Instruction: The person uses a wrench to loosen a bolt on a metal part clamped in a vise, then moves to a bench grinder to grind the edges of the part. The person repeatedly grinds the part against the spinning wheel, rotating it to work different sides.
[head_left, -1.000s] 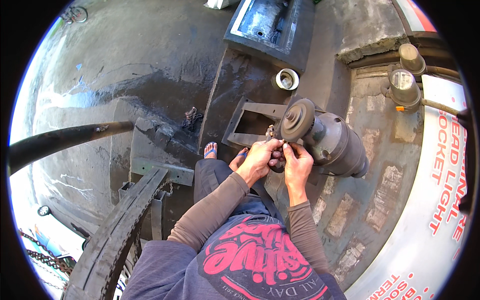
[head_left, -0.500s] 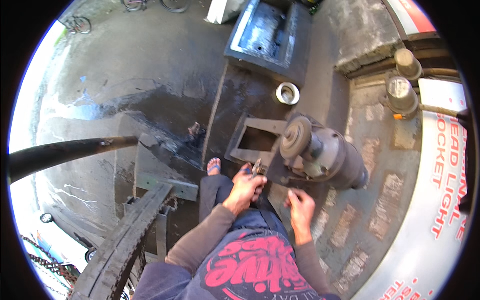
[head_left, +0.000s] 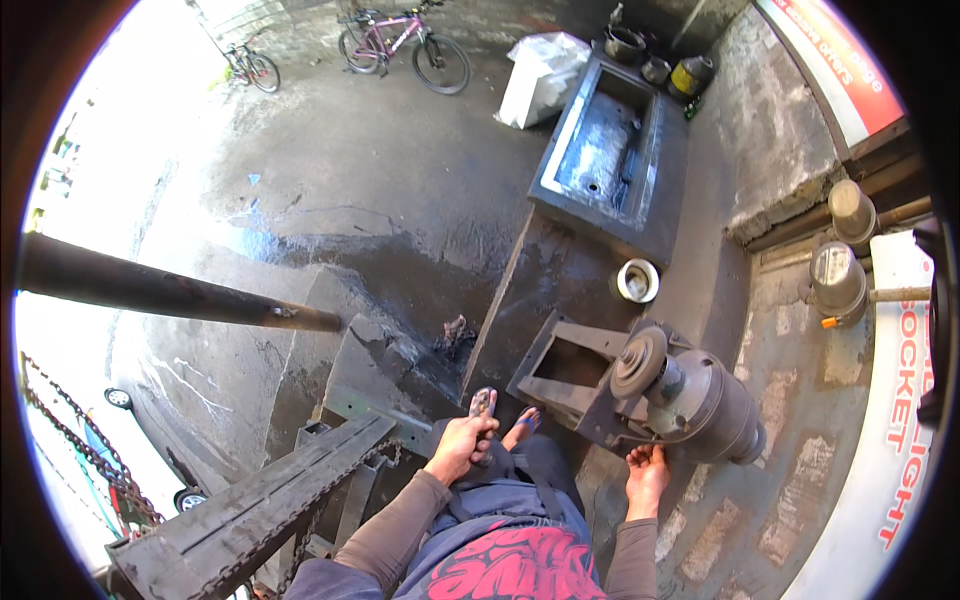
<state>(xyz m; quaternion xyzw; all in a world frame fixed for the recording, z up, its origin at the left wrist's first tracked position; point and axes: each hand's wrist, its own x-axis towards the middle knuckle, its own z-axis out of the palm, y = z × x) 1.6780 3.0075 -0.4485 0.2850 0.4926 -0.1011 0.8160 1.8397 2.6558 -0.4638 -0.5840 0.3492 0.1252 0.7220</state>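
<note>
My left hand grips an elongated metal tool, held upright in front of my legs. Beside the lower edge of the grinder-like machine, my right hand has curled, pinched fingers; what they hold, if anything, is too small to make out. The machine has a grey motor body with a round wheel on top and is mounted on a metal frame to the right of my feet.
A steel column and dark beam with chains flank my left side. Ahead are a trough, white bucket, white bag and bicycles. Signboards, wall fittings and a car edge the view.
The view has shifted, showing more of the yard ahead. My hands have parted from beside the wheel: the left moved leftward with the tool, the right down below the motor.
</note>
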